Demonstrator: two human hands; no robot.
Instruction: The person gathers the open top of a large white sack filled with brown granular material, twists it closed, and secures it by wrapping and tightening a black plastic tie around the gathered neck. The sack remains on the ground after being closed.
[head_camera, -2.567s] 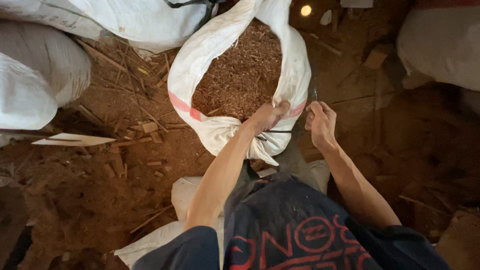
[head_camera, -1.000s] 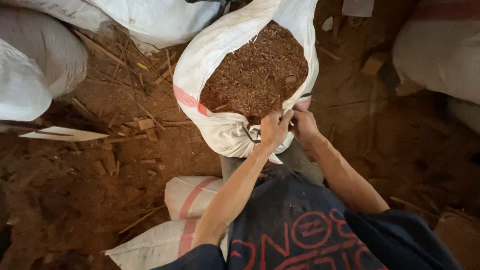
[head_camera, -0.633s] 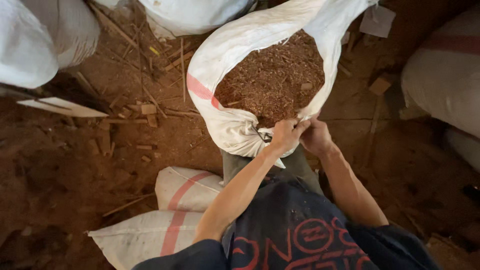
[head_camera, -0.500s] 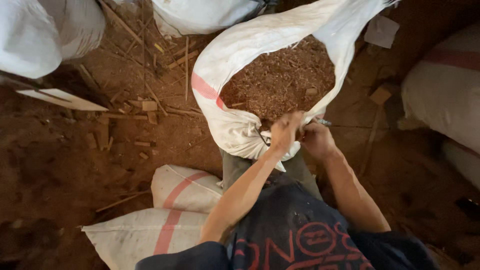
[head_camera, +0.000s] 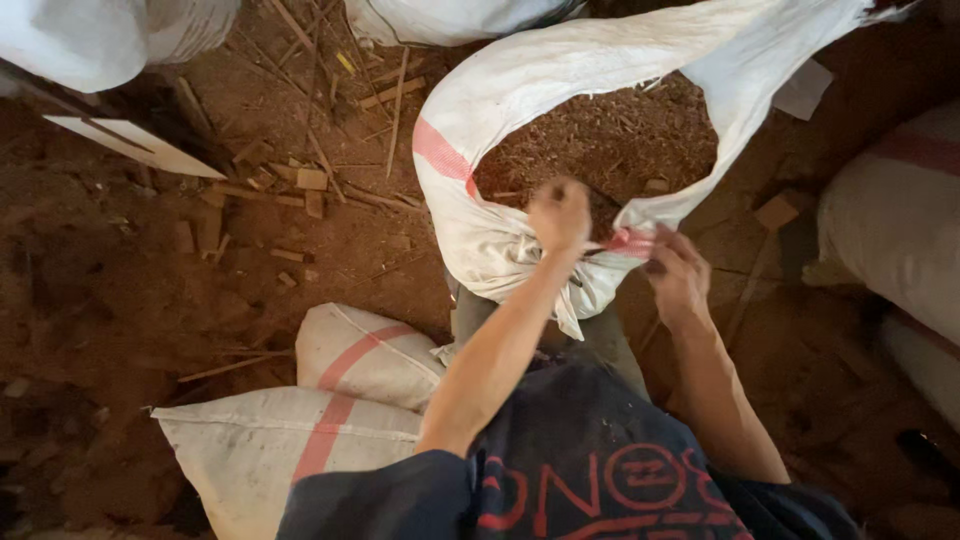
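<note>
Nearest the camera was the person's dark shirt (head_camera: 590, 470) with red print; just to its left lay a filled white sack with a red stripe (head_camera: 300, 440) on the earthen floor (head_camera: 120, 330), and a second striped sack (head_camera: 365, 355) rested against it. From the shirt both bare forearms reached forward to the near rim of an open white sack (head_camera: 500, 240), which stood directly ahead of the person, its mouth gaping upward; the left hand (head_camera: 560, 213) was raised over that rim with the fingers curled together into a loose fist, though blur hid whether they pinched the cloth or anything else; the right hand (head_camera: 680, 280) sat just beside it, lower, its fingers pressed on the gathered fold of the rim near the red stripe (head_camera: 632, 242), apparently gripping the fabric. Inside the open sack lay reddish-brown wood shavings (head_camera: 610, 140), filling it close to the top. Farther left, the floor was strewn with small wood offcuts (head_camera: 300, 185) and thin sticks (head_camera: 398, 95); a pale flat board (head_camera: 135, 150) lay at the far left. More white sacks stood at the top left (head_camera: 90, 35), the top centre (head_camera: 450, 15) and along the right edge (head_camera: 900, 220).
</note>
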